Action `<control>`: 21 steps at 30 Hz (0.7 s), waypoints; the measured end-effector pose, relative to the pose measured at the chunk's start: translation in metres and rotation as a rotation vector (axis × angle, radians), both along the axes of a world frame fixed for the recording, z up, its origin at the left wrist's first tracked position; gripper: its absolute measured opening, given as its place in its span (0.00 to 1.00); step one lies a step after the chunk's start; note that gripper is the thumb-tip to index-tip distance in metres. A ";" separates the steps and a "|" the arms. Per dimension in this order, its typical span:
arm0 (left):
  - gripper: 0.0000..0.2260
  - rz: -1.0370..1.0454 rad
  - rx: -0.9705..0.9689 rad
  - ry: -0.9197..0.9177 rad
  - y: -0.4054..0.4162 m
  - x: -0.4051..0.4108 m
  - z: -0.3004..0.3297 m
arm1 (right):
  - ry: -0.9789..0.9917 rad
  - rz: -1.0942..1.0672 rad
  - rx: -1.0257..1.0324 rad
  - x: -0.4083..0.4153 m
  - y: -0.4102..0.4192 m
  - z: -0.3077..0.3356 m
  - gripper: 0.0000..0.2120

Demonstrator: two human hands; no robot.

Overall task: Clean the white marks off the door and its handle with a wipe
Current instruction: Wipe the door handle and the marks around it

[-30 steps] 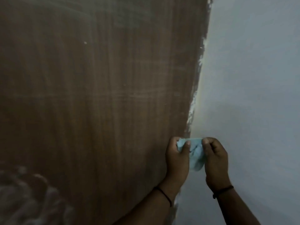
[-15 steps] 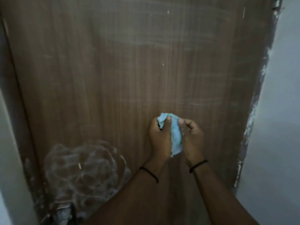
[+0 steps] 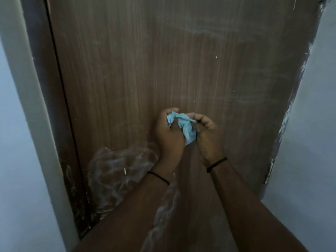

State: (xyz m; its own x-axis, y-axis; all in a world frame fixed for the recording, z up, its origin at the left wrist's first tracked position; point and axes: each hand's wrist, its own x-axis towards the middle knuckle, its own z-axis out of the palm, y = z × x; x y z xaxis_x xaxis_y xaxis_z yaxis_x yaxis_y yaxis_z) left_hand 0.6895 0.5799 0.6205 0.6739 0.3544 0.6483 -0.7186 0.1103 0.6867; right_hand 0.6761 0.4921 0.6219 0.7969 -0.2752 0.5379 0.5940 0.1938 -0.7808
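A brown wood-grain door (image 3: 127, 70) fills the view. A crumpled light blue wipe (image 3: 187, 129) is held in front of its middle. My left hand (image 3: 168, 135) grips the wipe's left end and my right hand (image 3: 209, 137) pinches its right side. A swirl of white marks (image 3: 116, 171) covers the door's lower left, and a white streak (image 3: 165, 206) runs down between my forearms. Faint smears (image 3: 218, 33) show on the upper right. The handle is hidden behind my left arm.
A pale door frame (image 3: 36, 124) runs down the left beside a grey wall. The door's right edge (image 3: 294, 99) is flecked with white paint and meets a grey-white wall (image 3: 312, 142).
The view has swung left and down, so the whole door and its left frame now show. Both hands have kept the wipe and bunched it tighter between them.
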 end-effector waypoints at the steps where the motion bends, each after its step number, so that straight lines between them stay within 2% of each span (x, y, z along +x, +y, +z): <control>1: 0.14 0.023 -0.004 -0.010 0.009 -0.001 -0.003 | 0.005 0.029 -0.003 -0.002 0.007 0.000 0.13; 6: 0.04 0.124 -0.041 -0.025 0.058 0.002 -0.034 | -0.006 0.117 -0.077 -0.008 0.045 -0.011 0.11; 9: 0.03 0.130 -0.003 0.029 0.077 0.001 -0.061 | 0.051 0.114 -0.036 -0.005 0.070 -0.025 0.09; 12: 0.07 0.096 0.071 0.034 0.086 -0.006 -0.080 | 0.106 0.078 -0.011 -0.003 0.084 -0.036 0.07; 15: 0.03 0.087 0.098 0.024 0.101 -0.009 -0.087 | 0.112 0.052 -0.079 -0.001 0.102 -0.043 0.05; 18: 0.10 0.079 0.109 0.051 0.115 -0.010 -0.086 | 0.096 -0.033 -0.186 0.001 0.114 -0.047 0.08; 21: 0.09 0.052 0.131 0.090 0.126 -0.016 -0.086 | 0.060 0.000 -0.204 0.000 0.123 -0.052 0.08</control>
State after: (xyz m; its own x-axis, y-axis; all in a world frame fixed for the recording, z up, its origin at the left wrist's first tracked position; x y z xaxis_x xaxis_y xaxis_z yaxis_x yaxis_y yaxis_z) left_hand 0.6738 0.7059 0.5345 0.7143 0.3064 0.6292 -0.6560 -0.0200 0.7545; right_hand 0.6764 0.6146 0.5704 0.8290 -0.1660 0.5340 0.5453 0.0282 -0.8378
